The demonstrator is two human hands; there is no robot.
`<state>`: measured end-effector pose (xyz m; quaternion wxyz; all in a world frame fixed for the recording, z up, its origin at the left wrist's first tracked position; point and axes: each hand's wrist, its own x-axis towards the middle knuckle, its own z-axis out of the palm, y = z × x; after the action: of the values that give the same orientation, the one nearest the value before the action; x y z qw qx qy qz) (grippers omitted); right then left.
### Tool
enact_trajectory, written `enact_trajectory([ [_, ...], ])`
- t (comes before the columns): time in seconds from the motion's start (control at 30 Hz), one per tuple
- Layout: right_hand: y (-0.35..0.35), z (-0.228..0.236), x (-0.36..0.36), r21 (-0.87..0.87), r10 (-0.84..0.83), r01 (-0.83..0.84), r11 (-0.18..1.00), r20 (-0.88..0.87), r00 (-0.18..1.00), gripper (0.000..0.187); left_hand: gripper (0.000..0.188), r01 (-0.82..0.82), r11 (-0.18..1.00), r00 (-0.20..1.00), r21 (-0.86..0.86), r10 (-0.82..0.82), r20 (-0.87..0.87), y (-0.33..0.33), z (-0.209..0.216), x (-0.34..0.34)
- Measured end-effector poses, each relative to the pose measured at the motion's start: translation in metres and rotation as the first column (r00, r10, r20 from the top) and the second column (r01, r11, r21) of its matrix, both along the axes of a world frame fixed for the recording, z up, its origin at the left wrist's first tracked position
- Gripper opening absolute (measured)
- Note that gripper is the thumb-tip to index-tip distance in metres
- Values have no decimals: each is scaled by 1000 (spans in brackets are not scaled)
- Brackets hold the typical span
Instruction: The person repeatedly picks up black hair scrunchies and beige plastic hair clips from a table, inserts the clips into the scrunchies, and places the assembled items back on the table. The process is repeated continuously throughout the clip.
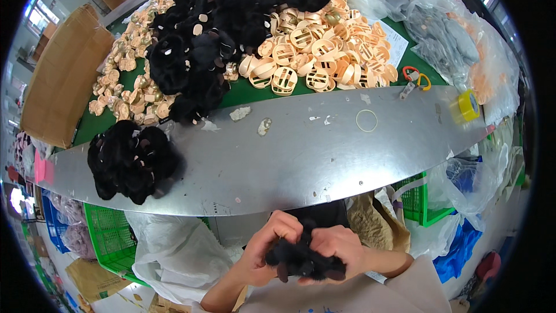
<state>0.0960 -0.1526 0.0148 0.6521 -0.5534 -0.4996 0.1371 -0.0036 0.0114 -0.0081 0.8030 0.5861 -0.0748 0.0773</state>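
Close to my body, below the table's front edge, a black plush piece (304, 259) is gripped between both hands. My left hand (272, 245) has its fingers closed around the left side of it. My right hand (340, 249) is closed on the right side, thumb pressed into the fur. Small ear-like flaps stick out at the lower edge of the plush; whatever lies inside the fingers is hidden. On the table's left part sits a pile of black plush pieces (136, 159), and a larger heap of black plush (211, 46) lies farther back.
Beige plastic shells (301, 37) and smaller beige-gold parts (130, 98) cover the green mat behind the metal tabletop (278, 162). Scissors (414, 81) and yellow tape (468, 105) lie at right. Green crates (110, 237) stand below; a cardboard box (66, 78) is at left.
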Motion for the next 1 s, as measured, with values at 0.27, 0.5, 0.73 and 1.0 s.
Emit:
enact_trajectory([
  [0.27, -19, 15, 2, -210, 200, -244, 947, -211, 957, 36, 35, -33, 996, 998, -77, 29, -57, -11, 7, -11],
  [0.5, -25, 1, 12, -69, 146, -343, 937, -815, 561, 24, 33, -110, 983, 894, -150, 32, -448, -19, 10, -9],
  [0.73, -39, -8, 20, -32, 209, -402, 915, -814, 542, 25, 30, 10, 968, 836, -249, -144, -529, -19, 11, 1],
  [1.0, -56, -16, 30, -72, 259, -385, 920, -626, 736, 38, 19, 141, 983, 865, -116, -179, -469, -25, 10, 3],
])
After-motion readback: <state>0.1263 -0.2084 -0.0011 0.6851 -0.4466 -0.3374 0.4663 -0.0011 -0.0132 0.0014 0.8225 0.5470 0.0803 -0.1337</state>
